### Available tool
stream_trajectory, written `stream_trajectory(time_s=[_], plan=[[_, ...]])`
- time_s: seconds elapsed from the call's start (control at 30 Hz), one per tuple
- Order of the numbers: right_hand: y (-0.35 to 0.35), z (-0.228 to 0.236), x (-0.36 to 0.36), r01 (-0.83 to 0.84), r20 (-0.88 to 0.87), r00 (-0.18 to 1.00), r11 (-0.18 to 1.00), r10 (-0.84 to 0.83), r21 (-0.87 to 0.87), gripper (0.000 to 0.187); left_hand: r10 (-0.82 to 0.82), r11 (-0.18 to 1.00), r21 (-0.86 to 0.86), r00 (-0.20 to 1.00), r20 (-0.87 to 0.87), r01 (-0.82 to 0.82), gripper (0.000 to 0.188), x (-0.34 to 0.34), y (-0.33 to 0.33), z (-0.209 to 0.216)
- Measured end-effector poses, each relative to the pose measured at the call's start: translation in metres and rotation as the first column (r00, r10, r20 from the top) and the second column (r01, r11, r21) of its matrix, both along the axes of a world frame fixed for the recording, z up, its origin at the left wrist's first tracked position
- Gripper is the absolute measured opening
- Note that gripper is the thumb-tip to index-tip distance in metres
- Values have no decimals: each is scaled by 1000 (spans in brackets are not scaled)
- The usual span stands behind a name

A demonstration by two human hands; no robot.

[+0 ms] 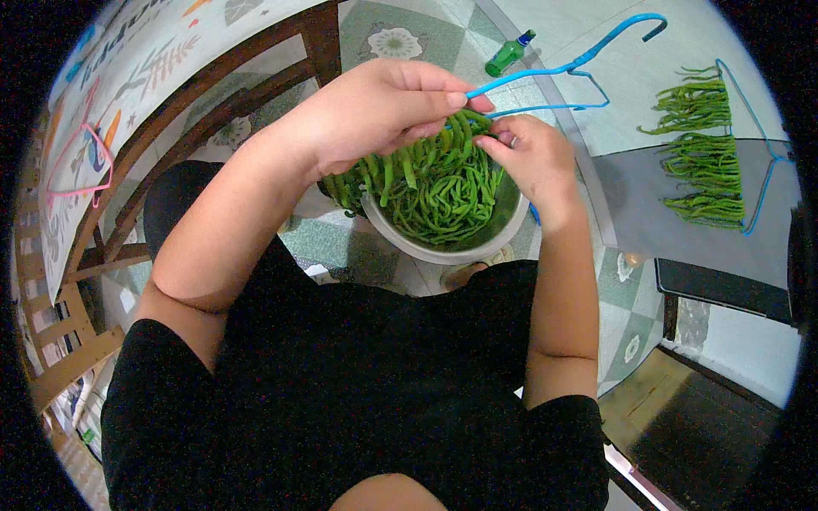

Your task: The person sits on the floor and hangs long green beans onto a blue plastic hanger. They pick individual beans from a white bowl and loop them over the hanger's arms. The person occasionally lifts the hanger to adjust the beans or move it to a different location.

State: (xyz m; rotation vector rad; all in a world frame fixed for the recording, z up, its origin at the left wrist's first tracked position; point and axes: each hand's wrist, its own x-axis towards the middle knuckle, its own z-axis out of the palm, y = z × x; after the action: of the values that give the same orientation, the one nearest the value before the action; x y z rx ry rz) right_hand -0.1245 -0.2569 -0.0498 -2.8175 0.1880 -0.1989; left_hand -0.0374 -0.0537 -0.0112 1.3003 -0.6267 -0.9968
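A blue wire hanger is held sideways over a metal basin, its hook toward the upper right. My left hand is closed on the hanger, thumb against fingers. Green beans hang in a row below that hand, apparently from the hanger's bar, which the hand partly hides. My right hand pinches a green bean at the bar, close to the left fingertips. Many loose green beans fill the basin beneath both hands.
At the right, another blue hanger strung with green beans lies over a grey surface. A green bottle is on the tiled floor beyond the basin. Left of me are a wooden frame, a printed cloth and a pink hanger.
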Motion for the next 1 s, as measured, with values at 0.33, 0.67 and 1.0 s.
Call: stream_trajectory(time_s=[0.33, 0.67, 1.0], plan=[[4, -10, 5, -5, 123, 991, 889, -58, 458, 20, 25, 998, -51, 1000, 14, -25, 27, 5, 0, -10], [-4, -5, 7, 85, 174, 964, 851, -203, 518, 21, 9, 1000, 5, 1000, 6, -9, 26, 5, 3, -1], [-46, -123, 3, 19, -528, 844, 989, -93, -145, 26, 28, 1000, -10, 999, 21, -28, 25, 8, 4, 1]])
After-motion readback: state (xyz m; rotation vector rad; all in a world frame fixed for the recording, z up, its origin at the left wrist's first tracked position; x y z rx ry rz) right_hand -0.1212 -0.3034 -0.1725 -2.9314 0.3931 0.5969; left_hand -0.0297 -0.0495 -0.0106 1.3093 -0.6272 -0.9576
